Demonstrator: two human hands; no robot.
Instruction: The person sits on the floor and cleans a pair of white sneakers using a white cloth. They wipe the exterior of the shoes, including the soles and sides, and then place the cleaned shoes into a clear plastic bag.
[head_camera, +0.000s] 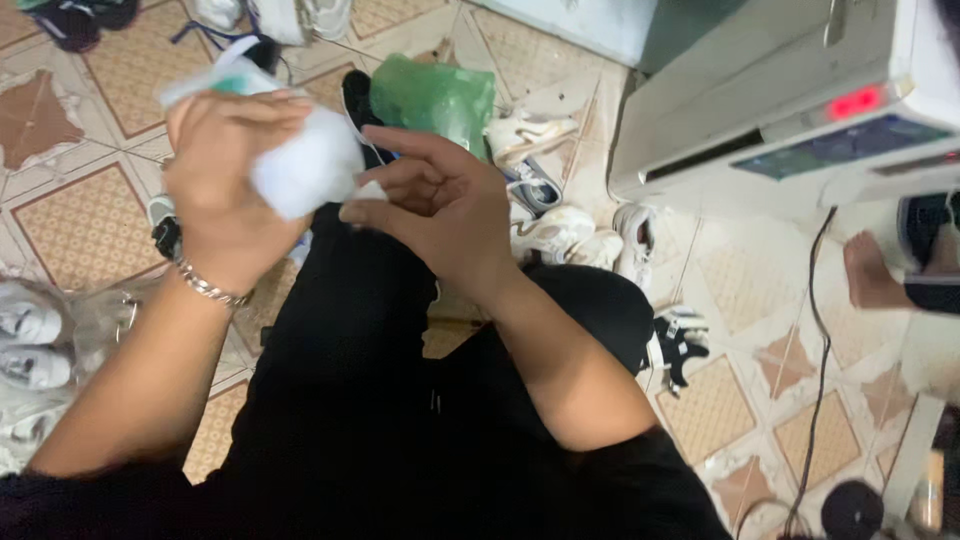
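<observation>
My left hand (232, 170) is closed around a white shoe (305, 165) held up over my lap, with a silver bracelet (207, 287) on that wrist. My right hand (445, 205) is beside the shoe, its thumb and forefinger pinching a small white bit at the shoe's right end. A white and teal part sticks out above my left fingers. Below both hands lie my legs in black trousers (370, 380).
A green plastic bag (435, 97) and several white sneakers (560, 235) lie on the tiled floor (90, 220) ahead. More white shoes (30, 340) sit at left. A white machine (790, 100) stands at right, with a black cable (820, 330) and another person's bare foot (872, 275).
</observation>
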